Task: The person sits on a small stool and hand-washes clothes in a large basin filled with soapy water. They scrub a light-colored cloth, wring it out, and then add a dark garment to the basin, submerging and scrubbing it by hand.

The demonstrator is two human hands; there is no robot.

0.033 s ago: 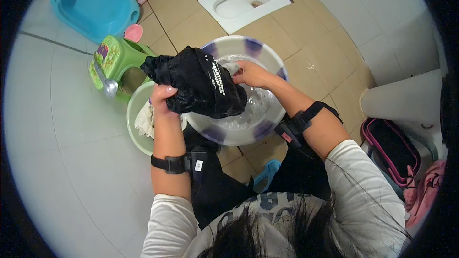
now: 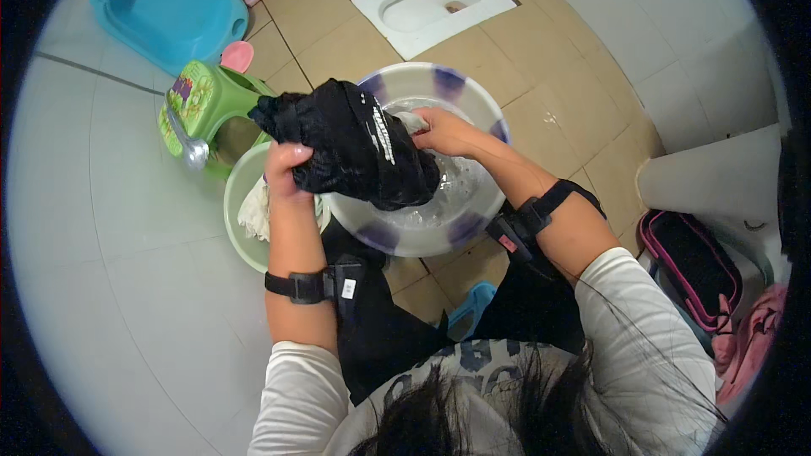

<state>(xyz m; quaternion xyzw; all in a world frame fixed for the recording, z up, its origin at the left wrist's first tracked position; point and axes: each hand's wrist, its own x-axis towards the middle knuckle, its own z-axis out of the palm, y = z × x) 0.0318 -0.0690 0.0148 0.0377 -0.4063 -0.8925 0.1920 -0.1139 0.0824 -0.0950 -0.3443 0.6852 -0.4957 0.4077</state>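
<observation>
A bunched black garment (image 2: 342, 148) with white print hangs over a big white-and-purple basin (image 2: 390, 241) of sudsy water. It looks wet. My left hand (image 2: 289, 171) grips its left side, thumb on top and the other fingers hidden beneath. At the garment's right edge, my right hand (image 2: 443, 131) is closed in a pinch on a pale piece of cloth (image 2: 412, 122). Whether that cloth belongs to the garment I cannot tell. Left of the big basin, partly behind my left forearm, a pale green basin (image 2: 235, 218) holds white cloth (image 2: 254, 211).
Upper left are a green stool (image 2: 221, 101), a shower head (image 2: 195, 152) against it, a pink scoop (image 2: 237, 56) and a blue tub (image 2: 160, 13). A squat toilet (image 2: 435, 4) lies beyond the basin. At right stand a white pedestal (image 2: 710, 173) and a pink-edged black bag (image 2: 693, 262).
The black garment has shifted slightly and its print is more creased. My left hand has moved up a little with it. My right hand keeps its place.
</observation>
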